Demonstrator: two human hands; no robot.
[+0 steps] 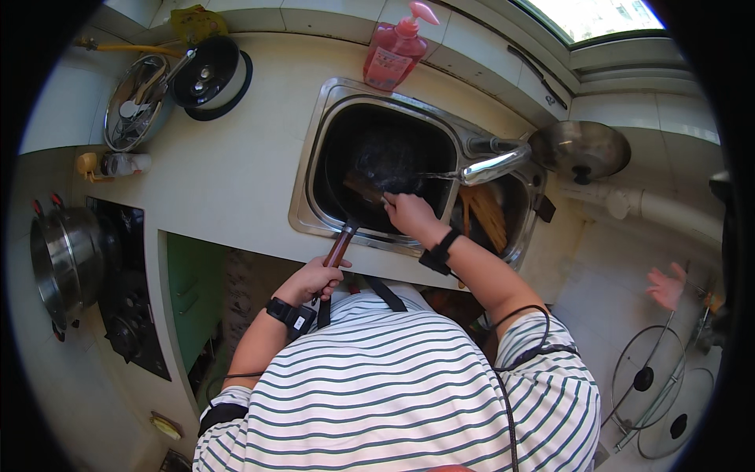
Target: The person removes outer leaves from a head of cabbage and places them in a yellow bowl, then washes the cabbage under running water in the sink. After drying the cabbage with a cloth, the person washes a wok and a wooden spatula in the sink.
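My left hand (315, 278) is closed around the reddish-brown handle (340, 245) of a dark pan (377, 135). The pan lies inside the larger basin of a stainless steel sink (304, 203). Over the pan, my right hand (411, 217) grips a brown utensil (363, 187); its far end rests down in the pan, too dark to name exactly. A chrome faucet (495, 165) runs a thin stream of water into the pan, near my right hand. The pan's bottom looks wet, and its rim blends into the dark basin.
Wooden utensils (488, 215) lie in the smaller basin. A pink pump bottle (394, 53) stands behind the sink, with a metal wok lid (581, 150) at right. Leftward are a saucepan (206, 79), a glass lid (137, 106), a stove (133, 295) and a steel pot (68, 262).
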